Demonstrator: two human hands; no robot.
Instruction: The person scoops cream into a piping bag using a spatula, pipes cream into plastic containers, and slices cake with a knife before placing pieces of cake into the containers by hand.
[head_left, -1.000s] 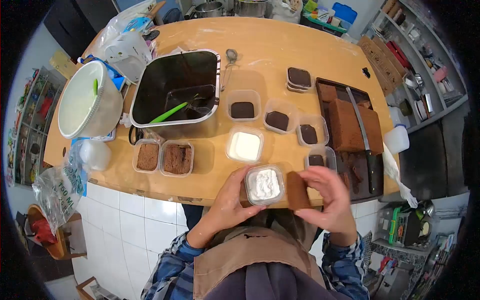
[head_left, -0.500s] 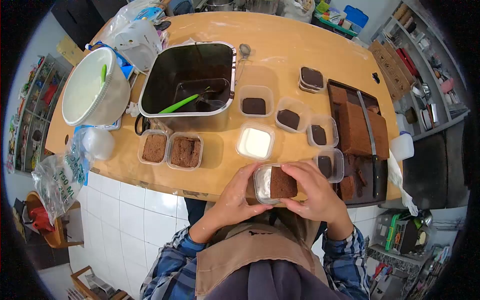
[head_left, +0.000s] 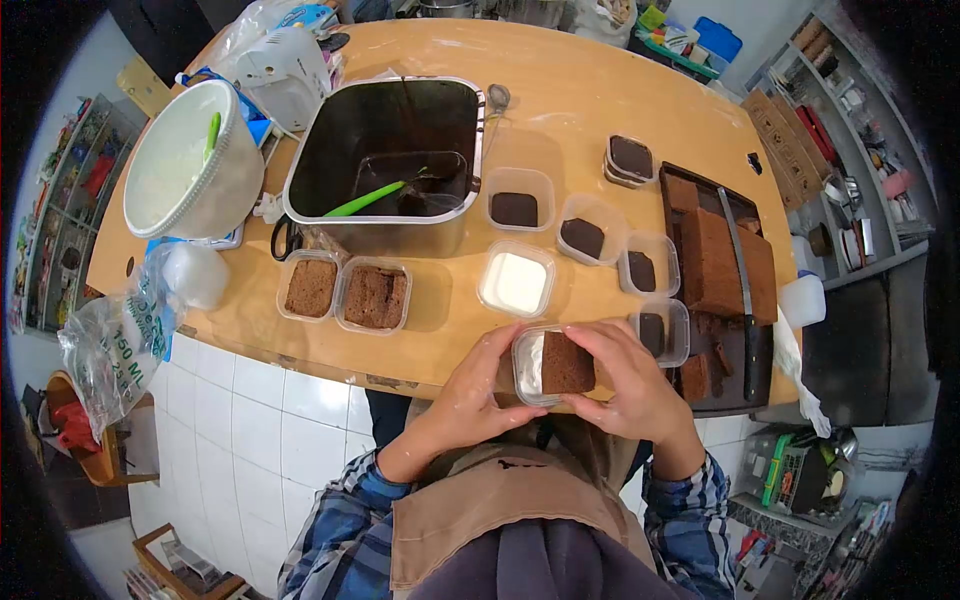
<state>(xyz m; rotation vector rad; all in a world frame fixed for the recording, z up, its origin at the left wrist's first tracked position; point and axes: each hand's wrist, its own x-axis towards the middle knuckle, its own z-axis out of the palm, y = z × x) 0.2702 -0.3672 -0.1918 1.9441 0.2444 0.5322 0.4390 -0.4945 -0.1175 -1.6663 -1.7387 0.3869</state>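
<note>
On the crumpled clear plastic bag [head_left: 118, 338] I can read "50 ML" in green letters, the line beneath lost in creases; the print on the white mixer [head_left: 283, 82] is too small to read.

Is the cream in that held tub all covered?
Only partly: the cake piece in the right hand covers one side; white cream shows on the other.
</note>
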